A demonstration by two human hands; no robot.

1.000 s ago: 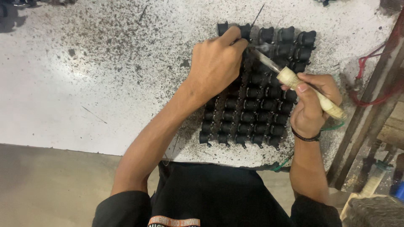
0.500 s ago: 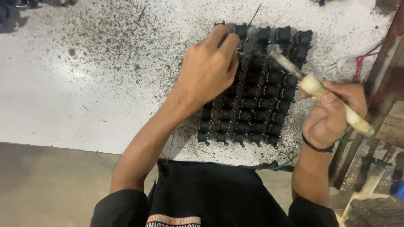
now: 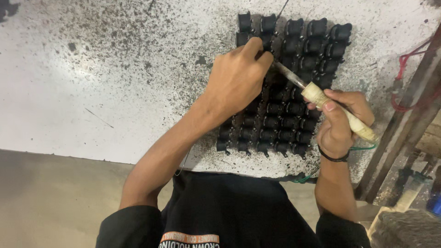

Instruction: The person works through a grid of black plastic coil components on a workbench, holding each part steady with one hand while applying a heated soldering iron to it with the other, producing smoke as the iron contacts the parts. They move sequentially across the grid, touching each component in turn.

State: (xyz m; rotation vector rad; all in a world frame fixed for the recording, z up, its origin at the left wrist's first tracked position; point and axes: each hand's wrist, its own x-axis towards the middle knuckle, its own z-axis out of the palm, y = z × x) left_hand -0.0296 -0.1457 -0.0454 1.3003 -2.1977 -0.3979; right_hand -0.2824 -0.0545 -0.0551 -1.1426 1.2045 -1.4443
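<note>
Rows of small black moulded parts (image 3: 294,115) lie in a block on a white, black-speckled table (image 3: 115,82). My left hand (image 3: 239,76) rests on the block's upper left, its fingers pinched at a thin wire beside the tool's tip. My right hand (image 3: 340,124) grips a soldering-iron-like tool (image 3: 321,98) by its pale wrapped handle. The tool's metal shaft points up-left and meets my left fingertips over the parts. A dark band circles my right wrist.
A wooden frame with red wires (image 3: 409,92) stands against the table's right edge. A green wire (image 3: 308,177) hangs off the near edge. A bare concrete floor (image 3: 55,197) lies at lower left. My dark shirt fills the bottom.
My right hand has swung the tool back in from the right, so its tip now meets my left fingers. My left hand stays on the block.
</note>
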